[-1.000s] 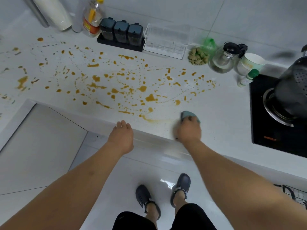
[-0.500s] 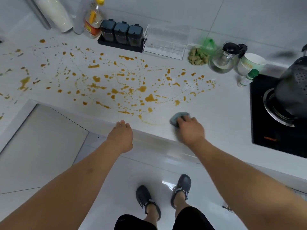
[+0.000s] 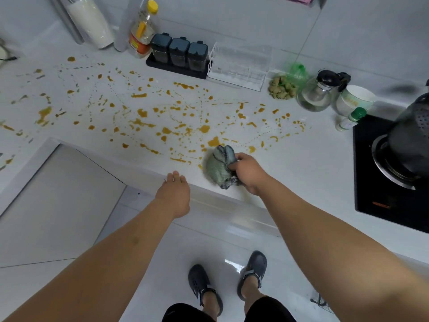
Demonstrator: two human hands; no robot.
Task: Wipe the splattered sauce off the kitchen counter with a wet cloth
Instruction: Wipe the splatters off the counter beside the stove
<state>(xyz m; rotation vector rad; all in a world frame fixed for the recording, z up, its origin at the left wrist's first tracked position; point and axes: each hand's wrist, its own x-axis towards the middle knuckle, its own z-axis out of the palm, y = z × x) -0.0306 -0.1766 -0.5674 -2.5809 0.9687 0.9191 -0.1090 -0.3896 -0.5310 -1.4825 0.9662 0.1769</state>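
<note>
We have barely begun, by our reckoning. The counter (image 3: 301,173) carries sauce (image 3: 162,126) across nearly its whole width, from the far left edge to the drops just short of the hob (image 3: 376,182); only a small patch at the front edge, beside and under the cloth (image 3: 217,169), looks clean. Most of the wiping is left, running away from us and to the left.

Along the back wall stand a bottle (image 3: 141,31), a rack of three jars (image 3: 178,54), a clear tray (image 3: 239,63), a pile of ginger (image 3: 282,88), a glass pot (image 3: 318,92) and a bowl (image 3: 355,98). The splatter reaches close to the jars and tray, so we judge those may hinder the far strokes.

Our right hand (image 3: 249,173) grips the bunched cloth, pressed to the counter near the front edge at the sauce's near fringe. Our left hand (image 3: 174,194) rests flat on the counter's edge, fingers straight, holding nothing.
</note>
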